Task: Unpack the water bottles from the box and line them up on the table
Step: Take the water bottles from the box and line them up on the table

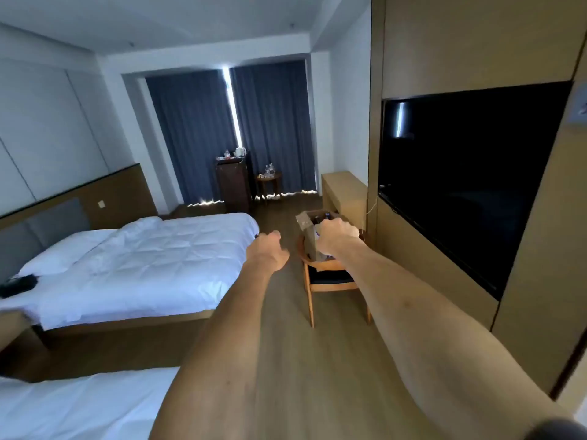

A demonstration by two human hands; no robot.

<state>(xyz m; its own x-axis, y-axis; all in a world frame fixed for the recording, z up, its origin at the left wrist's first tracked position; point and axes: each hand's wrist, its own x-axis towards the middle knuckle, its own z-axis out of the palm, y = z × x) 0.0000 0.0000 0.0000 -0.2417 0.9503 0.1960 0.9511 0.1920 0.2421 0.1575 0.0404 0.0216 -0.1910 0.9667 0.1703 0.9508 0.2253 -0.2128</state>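
An open cardboard box (305, 228) stands on the seat of a wooden chair (330, 281) beside the TV wall. Dark bottle caps (327, 214) show in its top. My right hand (336, 235) is stretched out in front of the box's upper edge with its back toward me. Its fingers curl away out of sight, so any hold on the box or a bottle is hidden. My left hand (266, 249) hovers left of the box over the floor, fingers curled, with nothing visible in it. A light wooden desk (344, 192) stands just behind the chair.
A bed (143, 265) with white bedding lies to the left, and a second bed's corner (79, 408) is at the bottom left. A large dark TV (470, 179) hangs on the right wall. A round side table (269, 177) with bottles stands by the curtains.
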